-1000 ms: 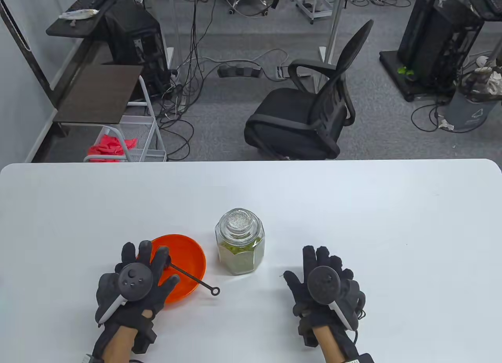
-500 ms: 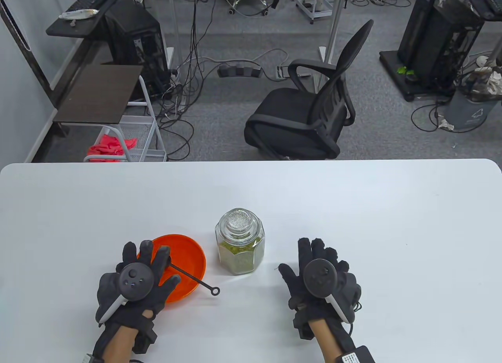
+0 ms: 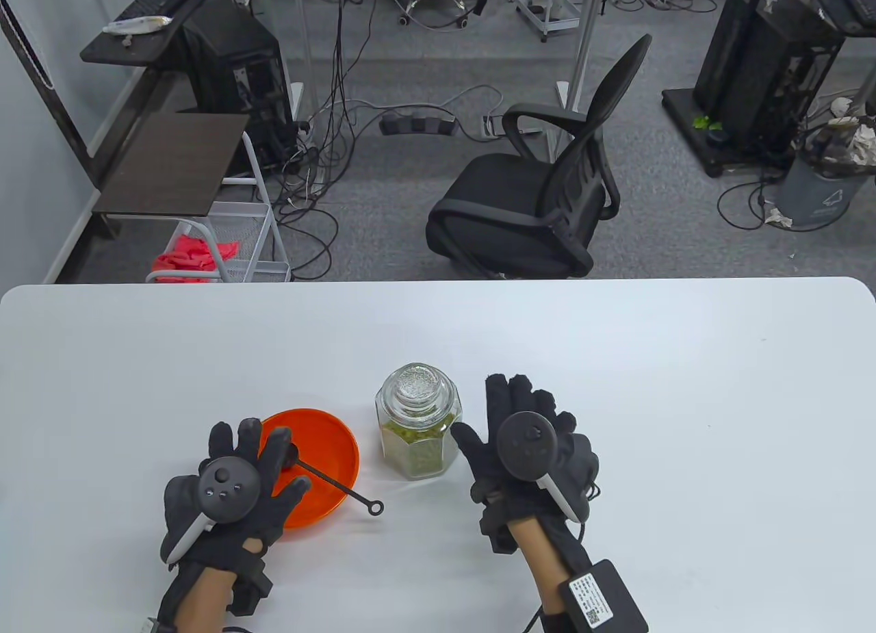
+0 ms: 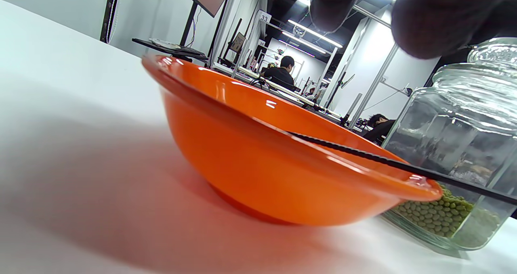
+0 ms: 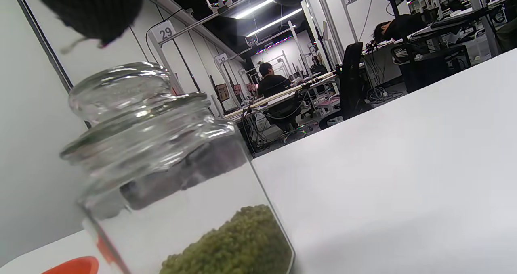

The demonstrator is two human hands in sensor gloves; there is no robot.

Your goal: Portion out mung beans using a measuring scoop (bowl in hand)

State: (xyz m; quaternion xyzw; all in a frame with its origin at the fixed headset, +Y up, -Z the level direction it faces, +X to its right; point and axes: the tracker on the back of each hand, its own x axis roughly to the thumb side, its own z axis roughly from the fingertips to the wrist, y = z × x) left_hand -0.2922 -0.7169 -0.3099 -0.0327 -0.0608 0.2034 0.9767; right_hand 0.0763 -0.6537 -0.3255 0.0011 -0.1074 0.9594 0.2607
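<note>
An orange bowl (image 3: 321, 455) stands on the white table (image 3: 616, 359), with a black measuring scoop (image 3: 339, 488) lying in it, its long handle sticking out over the near right rim. A glass jar (image 3: 419, 431) with a glass stopper lid holds green mung beans and stands right of the bowl. My left hand (image 3: 236, 479) hovers with fingers spread over the bowl's near left edge, holding nothing. My right hand (image 3: 510, 434) is open, just right of the jar, thumb close to its side. The bowl (image 4: 258, 161), scoop handle (image 4: 404, 167) and jar (image 4: 452, 153) show in the left wrist view, the jar (image 5: 173, 177) in the right wrist view.
The table's far edge runs across the table view, with a black office chair (image 3: 547, 181) on the floor behind it. The table surface extends far and to the right of the jar.
My right hand has moved left and forward from the right of the table to beside the jar. My left hand has shifted only slightly. Bowl, scoop and jar have not moved.
</note>
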